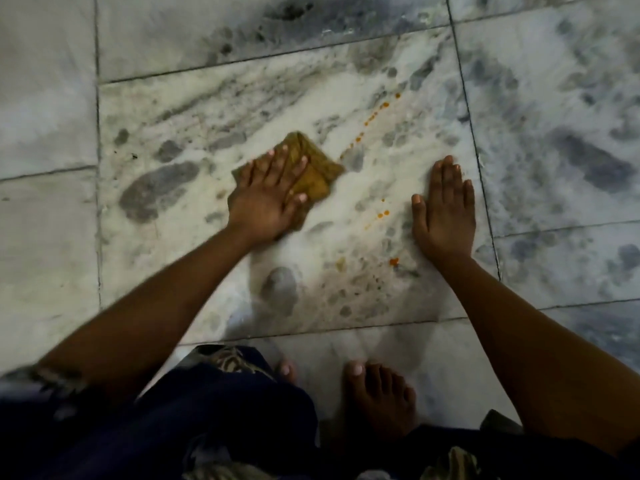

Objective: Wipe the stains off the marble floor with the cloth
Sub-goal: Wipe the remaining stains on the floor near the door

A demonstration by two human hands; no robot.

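Flat on the cloth (313, 169), left hand (268, 195); stains (375, 114) beside.

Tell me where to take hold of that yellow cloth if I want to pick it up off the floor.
Grip the cloth at its free far-right corner, coming from above on the right. The left hand presses flat over its near-left part, so only that side lies bare on the marble floor. It lies flat and folded, so a pinch suits.

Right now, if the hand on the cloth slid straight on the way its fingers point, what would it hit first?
Probably the orange stains. The left hand presses flat on the cloth, fingers aimed up and to the right, and that dotted line of drips starts just past the cloth's edge on the floor. Nothing else lies between.
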